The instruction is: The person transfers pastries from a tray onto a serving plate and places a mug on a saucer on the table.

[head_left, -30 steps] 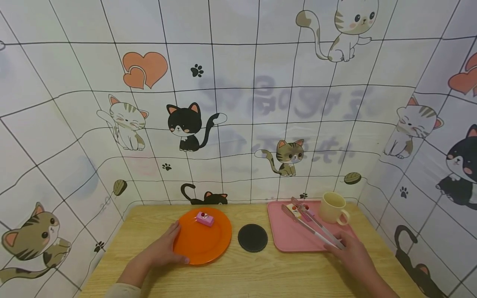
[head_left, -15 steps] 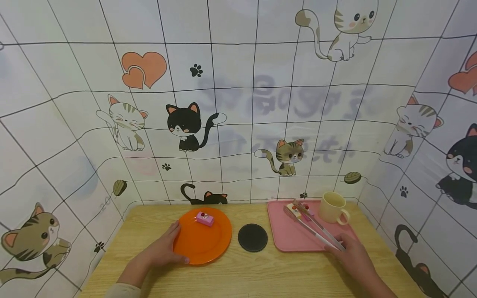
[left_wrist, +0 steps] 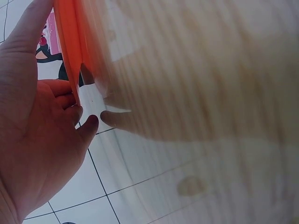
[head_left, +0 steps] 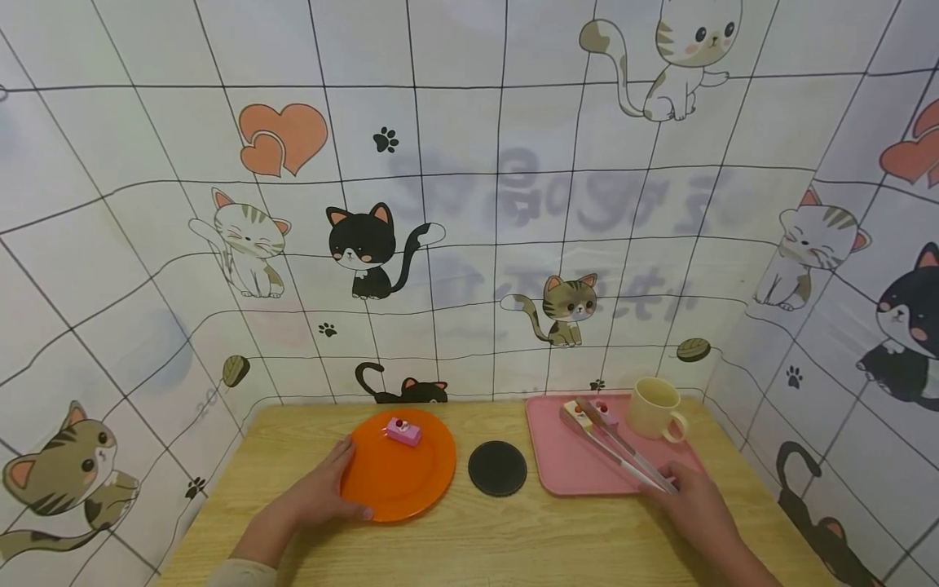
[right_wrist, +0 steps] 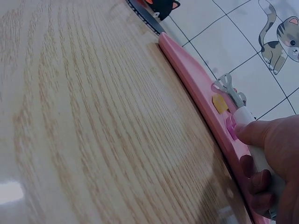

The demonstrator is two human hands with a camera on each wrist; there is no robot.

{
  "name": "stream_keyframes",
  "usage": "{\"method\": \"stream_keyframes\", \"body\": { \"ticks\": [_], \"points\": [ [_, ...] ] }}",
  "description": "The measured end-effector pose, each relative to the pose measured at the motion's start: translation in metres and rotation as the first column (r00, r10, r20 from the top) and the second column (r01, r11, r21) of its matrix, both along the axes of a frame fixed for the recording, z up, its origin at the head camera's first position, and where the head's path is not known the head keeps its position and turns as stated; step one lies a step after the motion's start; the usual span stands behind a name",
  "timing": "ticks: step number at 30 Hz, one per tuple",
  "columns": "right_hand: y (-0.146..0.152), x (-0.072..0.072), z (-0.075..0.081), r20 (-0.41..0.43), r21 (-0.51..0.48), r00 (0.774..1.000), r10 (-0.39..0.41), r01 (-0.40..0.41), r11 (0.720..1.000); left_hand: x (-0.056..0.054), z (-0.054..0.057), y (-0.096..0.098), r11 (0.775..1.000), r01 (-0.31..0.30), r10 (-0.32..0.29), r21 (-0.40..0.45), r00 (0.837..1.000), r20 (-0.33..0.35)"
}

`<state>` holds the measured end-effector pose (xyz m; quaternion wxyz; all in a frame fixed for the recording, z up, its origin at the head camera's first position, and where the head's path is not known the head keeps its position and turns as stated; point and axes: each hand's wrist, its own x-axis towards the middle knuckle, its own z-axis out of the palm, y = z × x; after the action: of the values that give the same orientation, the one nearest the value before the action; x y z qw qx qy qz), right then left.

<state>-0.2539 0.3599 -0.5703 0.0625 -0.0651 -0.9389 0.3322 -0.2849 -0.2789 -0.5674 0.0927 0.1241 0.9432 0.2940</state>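
- The right hand [head_left: 693, 501] is gripping the tongs [right_wrist: 243, 115] well back, fingers wrapping underneath and thumb lying along the top, which is seemingly keeping it clear of the small pieces.
- The tongs are slanting over the pink tray [head_left: 572, 473], their arms standing apart about the yellowish slice [right_wrist: 219, 103]; whether they are touching it, I cannot tell.
- A pink slice [head_left: 606, 412] is lying just beside it on the tray.
- The left hand [head_left: 319, 489] is holding the orange plate [head_left: 399, 485] by its rim, fingers and thumb spreading wide, probably for steadiness.
- Another pink cake [head_left: 403, 432] is sitting toward the plate's far side, leaving the nearer part bare.
- The mug [head_left: 651, 408] is occupying the tray's far right corner, beyond the gripping hand.
- A black disc [head_left: 497, 469] is lying between plate and tray.
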Motion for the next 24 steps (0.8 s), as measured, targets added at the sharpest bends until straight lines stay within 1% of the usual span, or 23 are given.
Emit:
{"method": "stream_keyframes", "body": {
  "ticks": [8,14,24],
  "points": [
    [-0.0002,0.0029,0.0011,-0.003,0.016,1.000,0.005,-0.005,1.000,0.0010,0.0003,0.0006,1.000,0.005,-0.005,-0.003,1.000,-0.011],
    [0.0003,0.0053,0.0001,0.006,0.007,1.000,0.016,-0.016,1.000,0.0014,0.0011,0.0004,1.000,0.011,-0.011,-0.008,1.000,-0.009],
    [-0.0017,0.0040,0.0018,0.000,0.039,1.000,0.014,-0.014,0.999,0.0003,-0.0005,-0.0001,1.000,0.009,-0.010,-0.011,1.000,-0.007]
  ]
}}
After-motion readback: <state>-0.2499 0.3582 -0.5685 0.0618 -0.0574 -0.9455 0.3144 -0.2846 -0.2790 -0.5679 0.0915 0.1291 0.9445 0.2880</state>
